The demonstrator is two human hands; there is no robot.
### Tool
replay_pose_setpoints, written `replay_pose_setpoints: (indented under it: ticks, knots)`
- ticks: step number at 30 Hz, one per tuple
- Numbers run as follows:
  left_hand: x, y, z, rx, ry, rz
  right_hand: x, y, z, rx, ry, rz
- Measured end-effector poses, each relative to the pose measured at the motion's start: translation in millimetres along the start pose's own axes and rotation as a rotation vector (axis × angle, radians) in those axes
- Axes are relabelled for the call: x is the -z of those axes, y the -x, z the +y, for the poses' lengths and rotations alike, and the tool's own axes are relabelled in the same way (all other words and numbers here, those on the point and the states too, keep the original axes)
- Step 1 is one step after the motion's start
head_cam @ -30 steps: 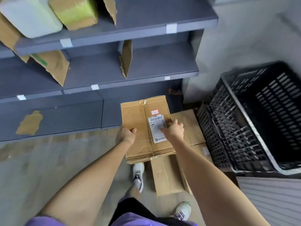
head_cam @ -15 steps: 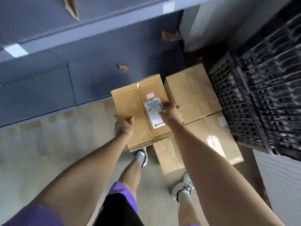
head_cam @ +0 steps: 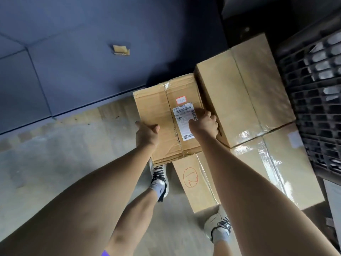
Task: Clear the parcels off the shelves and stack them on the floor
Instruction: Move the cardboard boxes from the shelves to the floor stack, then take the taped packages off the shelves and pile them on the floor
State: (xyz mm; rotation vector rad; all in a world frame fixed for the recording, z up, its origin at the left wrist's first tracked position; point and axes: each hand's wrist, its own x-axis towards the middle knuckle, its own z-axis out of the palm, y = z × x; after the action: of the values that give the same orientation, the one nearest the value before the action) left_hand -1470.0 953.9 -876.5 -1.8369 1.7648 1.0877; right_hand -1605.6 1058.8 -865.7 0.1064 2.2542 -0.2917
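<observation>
I hold a brown cardboard parcel (head_cam: 156, 115) with a white shipping label and a small red sticker on its top. My left hand (head_cam: 146, 134) grips its near left edge, and my right hand (head_cam: 204, 123) grips its right side over the label. The parcel hangs low above the floor, touching or nearly touching a taped box (head_cam: 243, 89) that lies on a larger box (head_cam: 287, 169) marked with a red circled 12. Whether the held parcel rests on anything, I cannot tell.
A black plastic crate (head_cam: 317, 100) stands to the right of the boxes. The dark blue bottom shelf (head_cam: 73, 58) with a cardboard scrap (head_cam: 120, 49) lies ahead. My two shoes stand on the concrete floor (head_cam: 55, 159), close to the lower box.
My view has tipped down from the shelves to the floor. Both hands have carried the parcel lower and closer to the stacked boxes.
</observation>
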Motion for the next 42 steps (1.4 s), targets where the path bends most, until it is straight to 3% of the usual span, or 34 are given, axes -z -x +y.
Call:
replay_pose_setpoints:
  ticks: [7,14,25,32,42]
  knots:
    - [-32,-34,5,0.07,0.01,-0.035,-9,-32,2,0.032,-0.035,-0.032]
    - [-31,-38,6,0.04,-0.087,-0.056,-15,-13,9,0.174,-0.025,0.088]
    - [-15,7,10,-0.074,-0.305,-0.082,5,21,13,0.261,0.024,-0.011]
    - [38,94,23,-0.265,-0.357,-0.009,59,89,6,0.436,0.052,-0.028]
    - [170,349,72,-0.462,-0.299,0.258,221,291,8,0.823,0.126,0.073]
